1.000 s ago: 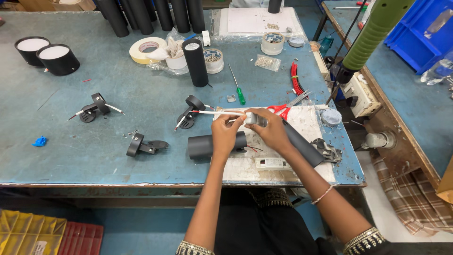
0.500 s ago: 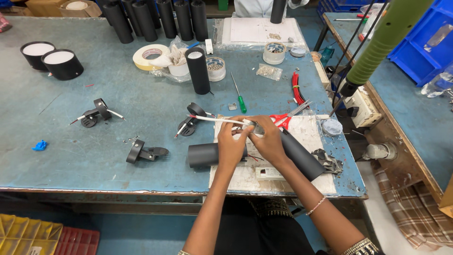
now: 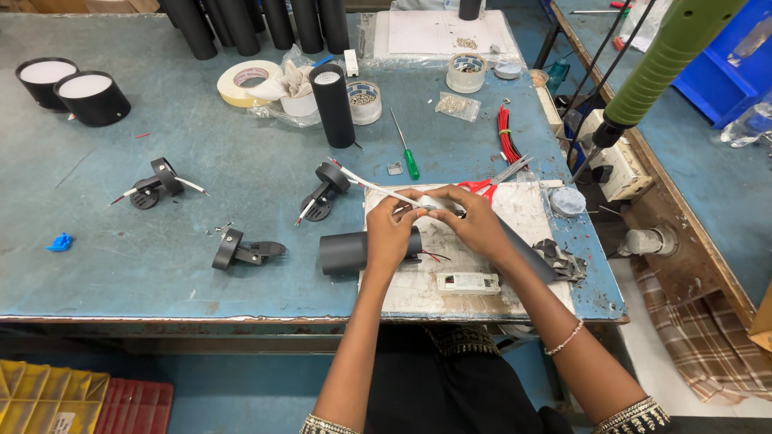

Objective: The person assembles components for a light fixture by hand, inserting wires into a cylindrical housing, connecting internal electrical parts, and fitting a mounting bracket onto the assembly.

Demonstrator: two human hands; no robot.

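Cable (image 3: 378,186) pinched between left hand (image 3: 392,233) and right hand (image 3: 474,221).

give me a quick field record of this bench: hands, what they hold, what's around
left hand: pinching the white cable over a black tube
right hand: gripping the same cable near its end
cable: runs up left to a black bracket
surface: blue table, white board under the hands
near right hand: red scissors, white driver box
behind: green screwdriver, upright black tube, tape roll
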